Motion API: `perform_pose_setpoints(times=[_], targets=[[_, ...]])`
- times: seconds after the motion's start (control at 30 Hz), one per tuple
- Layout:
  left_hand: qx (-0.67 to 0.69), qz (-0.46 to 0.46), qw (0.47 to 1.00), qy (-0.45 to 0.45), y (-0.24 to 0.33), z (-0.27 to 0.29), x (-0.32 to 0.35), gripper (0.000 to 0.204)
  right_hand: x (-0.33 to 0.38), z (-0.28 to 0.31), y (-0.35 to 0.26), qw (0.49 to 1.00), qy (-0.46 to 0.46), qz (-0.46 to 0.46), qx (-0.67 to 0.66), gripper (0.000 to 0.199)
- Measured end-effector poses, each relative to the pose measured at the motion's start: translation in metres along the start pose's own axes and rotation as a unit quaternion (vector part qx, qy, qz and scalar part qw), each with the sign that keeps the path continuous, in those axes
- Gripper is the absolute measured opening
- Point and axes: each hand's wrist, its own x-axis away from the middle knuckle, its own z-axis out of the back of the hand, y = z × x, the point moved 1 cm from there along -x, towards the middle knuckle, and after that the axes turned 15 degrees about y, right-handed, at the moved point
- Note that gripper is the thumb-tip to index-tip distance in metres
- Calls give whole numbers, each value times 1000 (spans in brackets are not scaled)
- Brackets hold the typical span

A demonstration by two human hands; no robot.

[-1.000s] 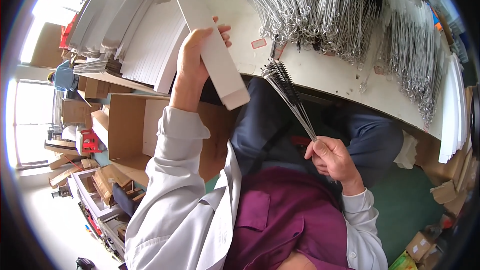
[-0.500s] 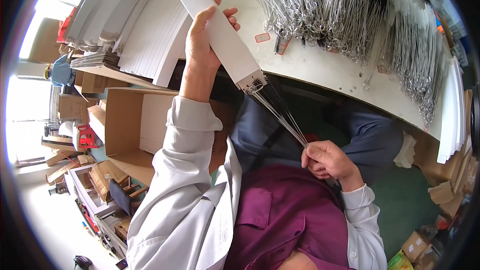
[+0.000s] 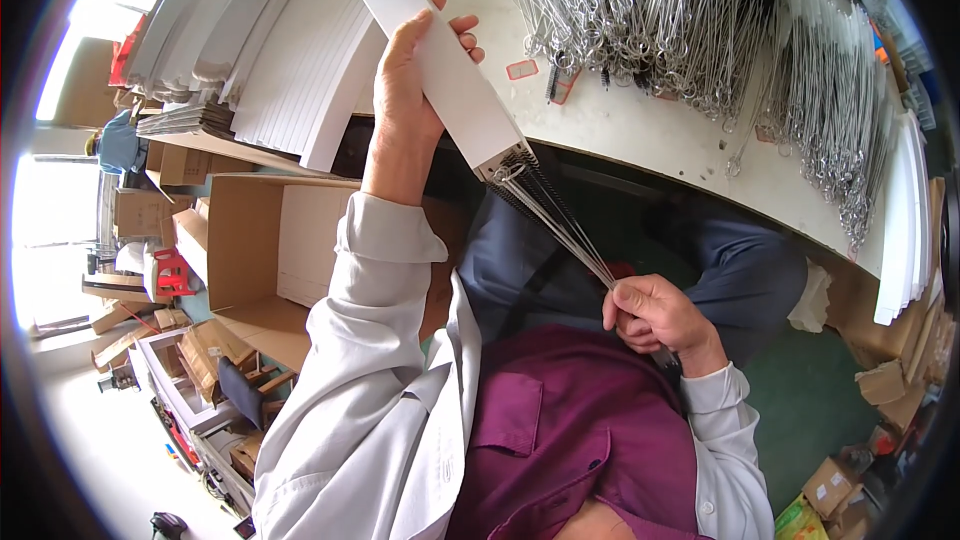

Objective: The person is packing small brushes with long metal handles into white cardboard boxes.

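My left hand (image 3: 408,80) grips a long narrow white box (image 3: 430,55), held tilted above the front edge of the white table (image 3: 640,130). My right hand (image 3: 655,312) pinches the lower end of a bundle of thin wire brushes (image 3: 555,220) above my lap. The bundle's upper ends, with small wire loops, sit at the box's open lower end (image 3: 505,162). A large heap of the same wire brushes (image 3: 640,10) lies on the table beyond the box.
Stacks of flat white boxes (image 3: 290,60) lie left of my left hand. An open cardboard carton (image 3: 250,240) stands below them by my left elbow. More wire brushes (image 3: 830,110) and white boxes (image 3: 900,230) fill the table's right end. Cartons clutter the floor at left.
My left hand has raised the white box and tilted it toward the bundle. The brush tips, free beside the box before, have met its open lower end. My right hand stayed low.
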Motion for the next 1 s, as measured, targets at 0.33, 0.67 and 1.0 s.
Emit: perform_pose_setpoints(times=[0.33, 0.67, 1.0], targets=[[20, 48, 999, -5, -13, -3, 11, 43, -5, 4, -1, 998, 37, -32, -29, 45], [-22, 96, 994, 56, -39, -3, 33, 44, -11, 2, -8, 994, 87, -3, 66, 45], [-40, 81, 995, 45, -30, 6, 26, 42, -4, 13, -20, 989, 109, 18, 102, 44]])
